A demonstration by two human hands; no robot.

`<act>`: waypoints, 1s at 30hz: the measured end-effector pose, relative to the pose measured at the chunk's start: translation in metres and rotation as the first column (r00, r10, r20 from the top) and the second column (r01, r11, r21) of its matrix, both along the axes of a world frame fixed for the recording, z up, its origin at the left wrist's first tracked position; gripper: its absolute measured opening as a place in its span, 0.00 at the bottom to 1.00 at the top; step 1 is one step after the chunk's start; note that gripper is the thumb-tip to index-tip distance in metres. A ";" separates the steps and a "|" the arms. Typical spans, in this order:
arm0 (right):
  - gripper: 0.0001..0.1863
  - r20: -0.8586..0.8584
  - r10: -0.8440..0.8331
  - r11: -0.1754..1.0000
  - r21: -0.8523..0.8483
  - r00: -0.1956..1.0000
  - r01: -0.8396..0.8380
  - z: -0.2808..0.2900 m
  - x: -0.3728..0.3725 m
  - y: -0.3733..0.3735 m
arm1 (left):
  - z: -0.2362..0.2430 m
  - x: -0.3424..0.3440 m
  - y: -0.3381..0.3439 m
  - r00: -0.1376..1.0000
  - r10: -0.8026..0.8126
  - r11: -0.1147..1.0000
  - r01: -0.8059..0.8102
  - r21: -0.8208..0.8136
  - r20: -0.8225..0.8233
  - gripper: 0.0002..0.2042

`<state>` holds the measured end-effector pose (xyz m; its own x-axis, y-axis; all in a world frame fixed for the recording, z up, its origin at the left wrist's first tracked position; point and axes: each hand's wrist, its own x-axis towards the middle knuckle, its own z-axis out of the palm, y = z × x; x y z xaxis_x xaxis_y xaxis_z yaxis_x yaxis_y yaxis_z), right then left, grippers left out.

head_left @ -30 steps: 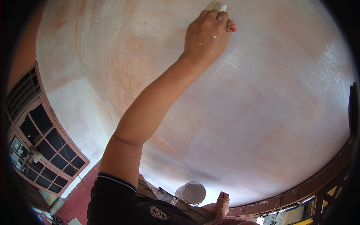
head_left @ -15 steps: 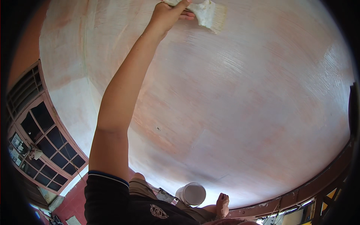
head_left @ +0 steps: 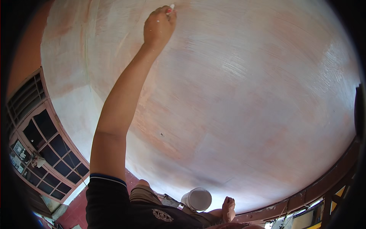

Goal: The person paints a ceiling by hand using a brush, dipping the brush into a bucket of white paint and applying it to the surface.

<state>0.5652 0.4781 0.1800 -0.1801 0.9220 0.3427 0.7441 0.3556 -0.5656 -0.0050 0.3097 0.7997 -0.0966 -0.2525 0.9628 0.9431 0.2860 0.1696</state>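
My left arm reaches up across a wall [head_left: 236, 103] streaked with whitish and orange-pink paint. At the top, my left hand [head_left: 160, 24] is closed around a paintbrush [head_left: 172, 7]. Only a pale bit of the brush shows beyond the fingers; its bristles are hidden by the hand. Low in the view, my right hand [head_left: 228, 208] is bent closed near my bare leg, and I cannot make out whether it holds anything. A white bucket [head_left: 199, 199] stands between my shorts and that hand, apart from its fingers.
A paned wooden door [head_left: 47, 152] with a slatted vent stands at far left above a red floor [head_left: 76, 208]. A brown beam [head_left: 305, 194] curves along the lower right. The wall has a small hole [head_left: 161, 134].
My left hand has turned over and shifted slightly left and down, so the wide bristles no longer show. The view has moved slightly; my right hand stays low.
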 end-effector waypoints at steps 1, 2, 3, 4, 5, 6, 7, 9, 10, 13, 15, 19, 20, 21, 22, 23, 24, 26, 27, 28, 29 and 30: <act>0.19 0.012 -0.001 1.000 0.018 1.000 0.001 -0.005 0.003 0.002 | -0.004 0.023 0.017 0.997 -0.010 1.000 0.009 -0.002 -0.081 0.13; 0.19 0.018 0.011 1.000 0.013 1.000 -0.011 -0.005 0.001 0.001 | -0.009 0.041 0.027 0.985 -0.031 0.999 0.035 0.017 -0.168 0.12; 0.20 0.029 0.027 1.000 -0.011 0.999 -0.027 -0.005 0.001 0.000 | -0.013 0.061 0.037 0.973 -0.066 0.997 0.070 0.013 -0.222 0.11; 0.20 0.038 0.045 0.999 -0.031 0.998 -0.044 -0.003 -0.001 0.001 | -0.014 0.087 0.044 0.955 -0.179 0.982 0.187 0.014 -0.235 0.11; 0.20 0.045 0.043 0.998 -0.041 0.998 -0.041 0.002 -0.003 -0.002 | -0.014 0.108 0.046 0.910 -0.291 0.953 0.304 -0.003 -0.296 0.11; 0.20 0.055 0.045 0.998 -0.040 0.998 -0.043 0.003 -0.005 -0.004 | -0.016 0.129 0.047 0.867 -0.411 0.906 0.423 -0.020 -0.283 0.10; 0.20 0.060 0.041 0.999 -0.029 0.997 -0.039 0.005 -0.006 -0.004 | -0.015 0.146 0.046 0.815 -0.532 0.845 0.530 -0.078 -0.231 0.10; 0.20 0.055 0.011 0.999 -0.053 0.998 -0.008 0.003 -0.004 -0.004 | -0.013 0.168 0.036 0.687 -0.723 0.689 0.709 -0.152 -0.073 0.11; 0.20 0.060 0.010 0.999 -0.050 0.998 -0.007 0.001 -0.005 -0.004 | -0.013 0.173 0.033 0.513 -0.854 0.490 0.850 -0.194 0.091 0.11; 0.21 0.094 0.028 0.999 -0.043 0.995 -0.024 -0.001 -0.001 -0.002 | -0.012 0.151 0.043 0.524 -0.850 0.513 0.847 -0.138 0.056 0.13; 0.21 0.127 -0.023 0.995 -0.097 0.992 0.035 0.004 0.000 -0.007 | -0.013 0.122 0.044 0.514 -0.847 0.506 0.858 -0.086 0.137 0.15; 0.24 0.181 -0.035 0.980 -0.186 0.983 0.069 0.003 0.009 -0.003 | -0.015 0.054 0.022 0.550 -0.798 0.568 0.823 0.003 0.246 0.21; 0.24 0.177 -0.041 0.978 -0.192 0.983 0.075 0.009 0.009 -0.008 | -0.018 0.035 0.016 0.560 -0.793 0.582 0.813 0.028 0.240 0.21; 0.25 0.197 -0.047 0.971 -0.222 0.979 0.091 0.025 -0.002 -0.018 | -0.023 0.007 0.001 0.593 -0.760 0.623 0.781 0.040 0.266 0.23; 0.25 0.216 -0.063 0.962 -0.246 0.974 0.117 0.040 -0.010 -0.025 | -0.025 -0.017 -0.013 0.617 -0.732 0.656 0.753 0.054 0.287 0.24; 0.25 0.207 -0.059 0.967 -0.230 0.977 0.107 0.047 -0.011 -0.027 | -0.024 -0.033 -0.027 0.692 -0.647 0.743 0.667 0.057 0.320 0.25; 0.25 0.202 -0.066 0.965 -0.234 0.977 0.114 0.038 -0.004 -0.022 | -0.021 -0.047 -0.039 0.753 -0.557 0.816 0.575 0.059 0.350 0.26; 0.25 0.146 -0.015 0.988 -0.150 0.989 0.037 0.021 -0.002 -0.009 | -0.012 -0.082 -0.064 0.902 -0.303 0.950 0.313 0.018 0.308 0.23; 0.23 0.124 -0.030 0.988 -0.144 0.992 0.048 0.019 -0.003 -0.010 | -0.013 -0.082 -0.063 0.903 -0.302 0.949 0.314 0.012 0.306 0.23; 0.23 0.118 -0.036 0.988 -0.142 0.992 0.052 0.015 -0.001 -0.007 | -0.012 -0.077 -0.063 0.955 -0.137 0.990 0.142 0.000 0.263 0.20; 0.22 0.105 -0.030 0.993 -0.106 0.994 0.042 0.011 0.002 -0.005 | -0.011 -0.072 -0.063 0.975 0.034 0.999 -0.035 0.000 0.218 0.18; 0.21 0.093 -0.024 0.997 -0.068 0.995 0.031 0.007 0.004 -0.003 | -0.010 -0.067 -0.061 0.977 0.030 0.999 -0.032 0.006 0.212 0.18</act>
<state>0.5694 0.4752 0.1873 -0.1821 0.9481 0.2606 0.8033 0.2963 -0.5167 -0.0721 0.2492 0.7896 -0.2899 -0.2671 0.9190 0.8762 0.3121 0.3671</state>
